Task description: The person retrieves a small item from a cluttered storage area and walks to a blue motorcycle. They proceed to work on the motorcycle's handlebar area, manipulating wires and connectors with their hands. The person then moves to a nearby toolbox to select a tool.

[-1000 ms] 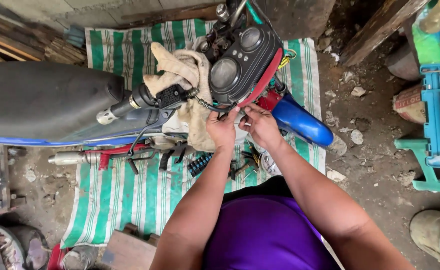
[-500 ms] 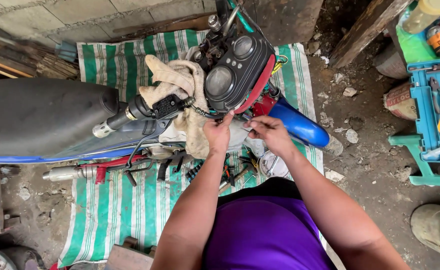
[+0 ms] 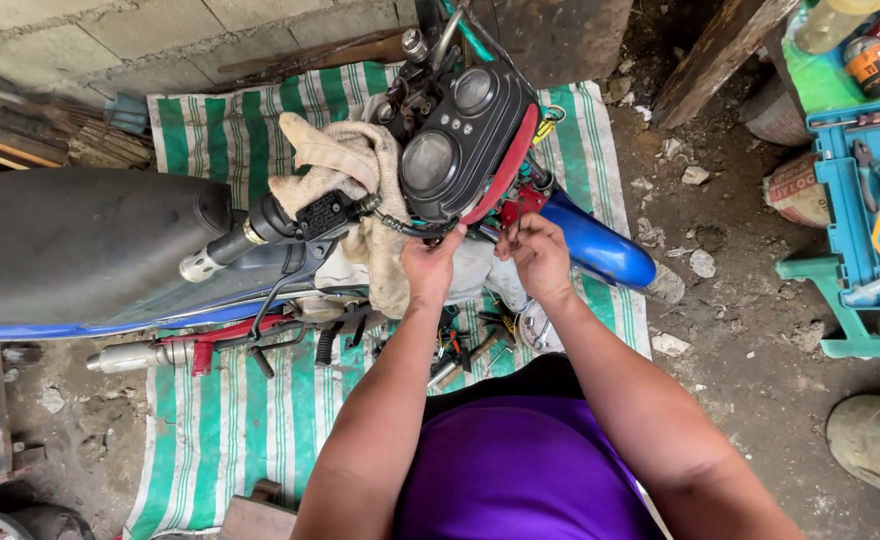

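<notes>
— Gauge cluster (image 3: 460, 145)? Sitting at the front of the motorbike, tilted, black, with two round dials facing up. Lying just above both hands, between the rag (image 3: 345, 165) and the blue fender (image 3: 600, 245).

— Touching it?

— Reaching up under its lower edge. Left hand (image 3: 430, 265) curling its fingers against the underside, near a thin cable. Cannot tell whether pinching that cable or only pressing there.

— And the other?

— Right hand (image 3: 535, 255) bunching its fingertips close together just below the red bracket (image 3: 520, 205). Looking like a pinch on something small, but hidden by the fingers, so cannot tell what, if anything.

— Judging the step?

— Probably working at a small fitting or wire under the cluster, beside that bracket. Looking mid-way, not finished.

— Calling for what next?

— Steadying the cluster with the left while keeping the right fingertips fine and slow. Taking care not to drop a small part onto the striped mat (image 3: 230, 430).

— Lying around?

— Hand tools (image 3: 460, 350) scattering on the mat right under the arms. Handlebar grip (image 3: 230, 245) pointing left over the black seat (image 3: 70, 240). Teal toolbox (image 3: 860, 210) standing well apart on the right, on bare dirt.
</notes>
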